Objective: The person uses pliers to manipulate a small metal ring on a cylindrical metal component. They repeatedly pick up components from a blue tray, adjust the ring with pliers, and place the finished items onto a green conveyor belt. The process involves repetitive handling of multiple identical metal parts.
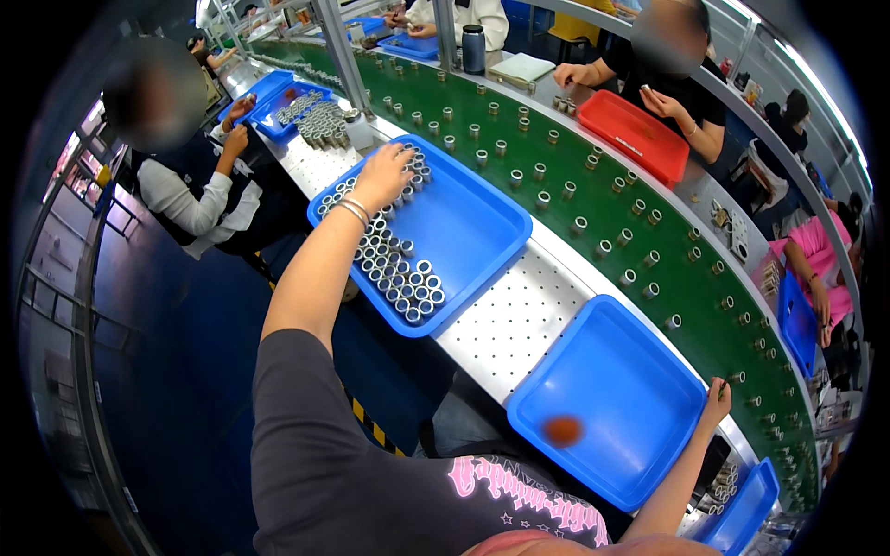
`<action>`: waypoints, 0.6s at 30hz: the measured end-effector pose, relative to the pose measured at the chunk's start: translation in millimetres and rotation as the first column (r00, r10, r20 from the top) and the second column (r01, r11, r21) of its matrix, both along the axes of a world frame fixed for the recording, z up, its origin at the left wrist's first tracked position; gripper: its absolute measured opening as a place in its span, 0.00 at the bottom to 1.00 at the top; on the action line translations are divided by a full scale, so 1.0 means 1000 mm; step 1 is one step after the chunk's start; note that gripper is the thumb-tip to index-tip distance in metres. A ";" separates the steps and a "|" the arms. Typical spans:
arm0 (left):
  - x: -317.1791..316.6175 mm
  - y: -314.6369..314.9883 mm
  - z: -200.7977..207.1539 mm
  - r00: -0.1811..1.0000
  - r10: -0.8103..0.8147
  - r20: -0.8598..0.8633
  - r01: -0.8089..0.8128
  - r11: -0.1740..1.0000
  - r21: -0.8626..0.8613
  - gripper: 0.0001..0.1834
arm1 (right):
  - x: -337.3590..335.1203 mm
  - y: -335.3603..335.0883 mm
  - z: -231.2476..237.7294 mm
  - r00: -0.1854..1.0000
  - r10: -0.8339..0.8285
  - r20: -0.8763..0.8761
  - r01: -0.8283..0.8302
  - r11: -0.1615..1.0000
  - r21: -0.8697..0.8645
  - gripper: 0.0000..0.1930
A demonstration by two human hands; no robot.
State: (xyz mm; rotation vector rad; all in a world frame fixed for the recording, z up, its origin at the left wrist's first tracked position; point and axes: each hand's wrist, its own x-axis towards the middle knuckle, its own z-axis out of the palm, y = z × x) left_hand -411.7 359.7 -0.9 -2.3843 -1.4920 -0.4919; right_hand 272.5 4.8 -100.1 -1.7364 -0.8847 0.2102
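Note:
In the upper left of a large blue tray (473, 199), my left hand (383, 178) reaches down onto short metal rings, its fingers apart and touching them. More metal rings (394, 269) stand packed on end along that tray's left side. Over at the right, my right hand (718, 405) is at the conveyor-side edge of a second blue tray (607, 394). Its fingers are bent together; what they hold, if anything, is too small to make out. A blurred orange-brown round patch (562, 430) shows in this second tray.
A curved green conveyor (556, 171) carries scattered metal rings past a perforated white worktop (505, 310). Another blue tray (746, 514) and loose rings lie at lower right. Opposite, a person handles pieces over a red tray (633, 137). Another person (199, 185) sits at left.

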 end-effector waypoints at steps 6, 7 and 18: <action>-0.012 0.040 0.067 0.929 0.365 0.058 -0.331 0.892 -0.308 0.26 | 0.003 -0.003 -0.001 1.000 -0.024 0.018 0.024 1.000 0.013 0.11; -0.005 0.041 0.071 0.924 0.380 0.035 -0.346 0.873 -0.344 0.27 | 0.004 -0.003 -0.001 0.999 -0.014 0.037 0.013 1.000 0.028 0.10; -0.006 0.047 0.055 0.864 0.493 -0.108 -0.473 0.718 -0.510 0.33 | 0.005 -0.001 -0.003 1.000 0.014 0.008 -0.015 0.999 0.035 0.11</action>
